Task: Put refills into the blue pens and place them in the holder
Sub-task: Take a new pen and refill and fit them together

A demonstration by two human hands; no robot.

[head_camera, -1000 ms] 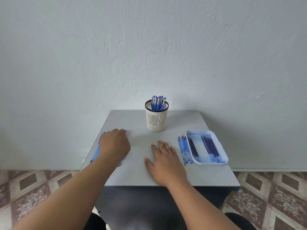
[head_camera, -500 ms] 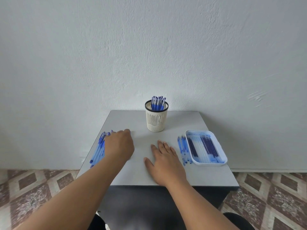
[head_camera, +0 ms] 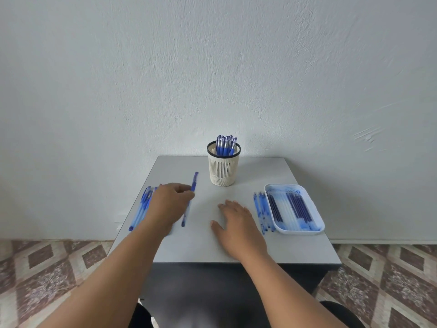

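Several finished blue pens (head_camera: 225, 145) stand upright in the cream mesh holder (head_camera: 223, 170) at the back centre of the surface (head_camera: 201, 242), so part of the task looks done. A good deal seems left: a bundle of pens (head_camera: 141, 210) lies at the left edge of the surface, partly hidden by the left hand (head_camera: 171, 204), a few more blue pieces (head_camera: 261, 211) lie just left of the white tray (head_camera: 318, 223), and the tray itself holds a row of dark refills (head_camera: 296, 208) among paler tubes.

The left hand has its fingers curled round one blue pen (head_camera: 190, 200), gripping it near the middle so the capped end points toward the holder and the clear end toward the frame's lower edge (whether it is lifted clear of the surface cannot be told). The right hand (head_camera: 237, 224) rests flat, fingers straight and slightly spread, holding nothing, between that pen and the tray. The likely step in hand is taking this pen to be fitted with a refill.

The surface is a small pale grey top set against a plain, rough-textured white wall. Patterned brown and cream floor tiles show at both lower corners.
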